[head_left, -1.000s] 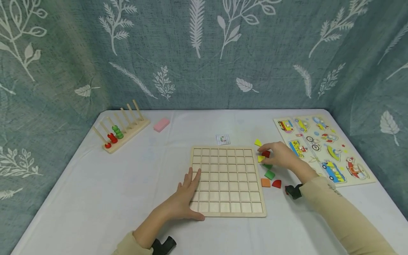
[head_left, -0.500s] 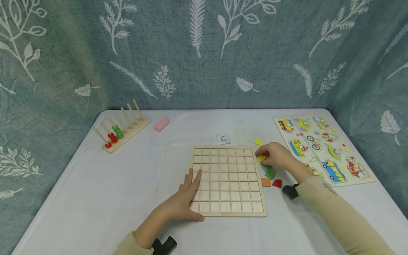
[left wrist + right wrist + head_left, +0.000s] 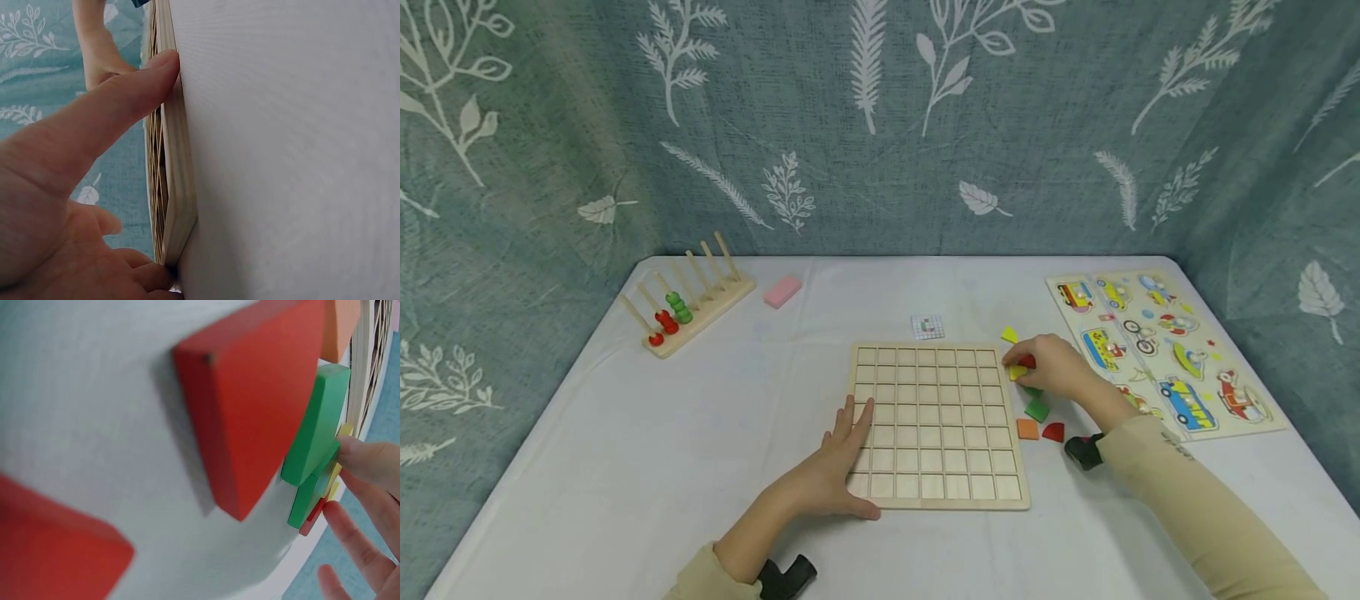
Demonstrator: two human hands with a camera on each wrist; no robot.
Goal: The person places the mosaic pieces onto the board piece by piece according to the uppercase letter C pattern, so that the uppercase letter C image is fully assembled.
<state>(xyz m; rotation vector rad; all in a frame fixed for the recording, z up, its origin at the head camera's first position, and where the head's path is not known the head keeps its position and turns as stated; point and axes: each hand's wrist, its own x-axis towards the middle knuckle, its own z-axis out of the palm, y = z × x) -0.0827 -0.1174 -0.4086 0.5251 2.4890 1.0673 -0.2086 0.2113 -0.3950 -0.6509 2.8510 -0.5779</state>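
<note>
White table: yellow piece [image 3: 1015, 372] under right hand [image 3: 1049, 367]

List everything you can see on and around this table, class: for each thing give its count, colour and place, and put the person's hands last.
Grid board: one, pale wood, table centre.
Small pieces: several, yellow, red, green, orange, right of the board.
Vehicle puzzle: one, multicoloured, far right.
Peg rack: one, wood with red and green beads, far left.
Pink block: one, behind the board to the left.
Small card: one, patterned, behind the board.
Table: white.
Left hand: flat on the board's left edge.
Right hand: fingers at the yellow and red pieces.
</note>
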